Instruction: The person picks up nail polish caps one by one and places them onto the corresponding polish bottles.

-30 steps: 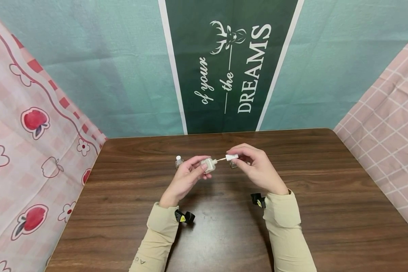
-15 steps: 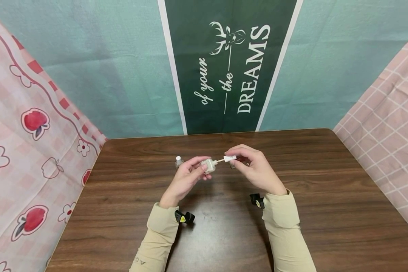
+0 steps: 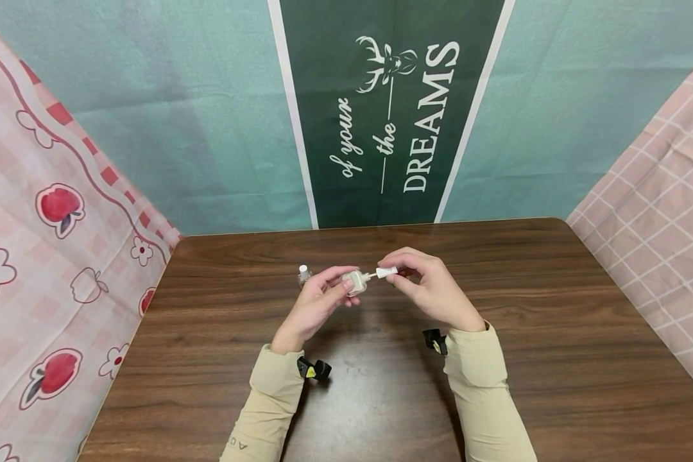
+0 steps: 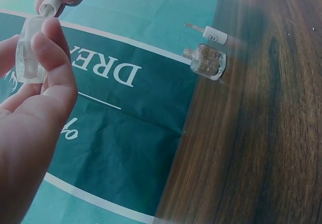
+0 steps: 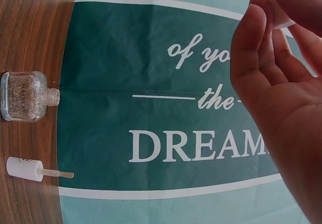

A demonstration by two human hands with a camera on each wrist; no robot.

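A small clear nail polish bottle (image 3: 355,282) with pale contents is gripped by my left hand (image 3: 319,301), its neck tilted toward the right. My right hand (image 3: 430,285) pinches a white brush cap (image 3: 387,272); a short length of brush stem shows between the cap and the neck, the tip apparently inside. In the left wrist view, the cap's hollow end (image 4: 49,8) sits close above the bottle. On the table, an uncapped glitter polish bottle (image 5: 23,96) stands beside its own white cap (image 5: 25,168), brush pointing up; both are mostly hidden by my right hand in the head view.
Another bottle with a white top (image 3: 303,273) stands behind my left hand. The brown wood table (image 3: 554,333) ends at a green and teal cloth backdrop (image 3: 219,147). Patterned pink cloths (image 3: 52,256) hang at both sides.
My right hand has moved a little left, bringing the cap nearer the bottle neck; less of the brush stem shows. My left hand and its bottle have stayed nearly still.
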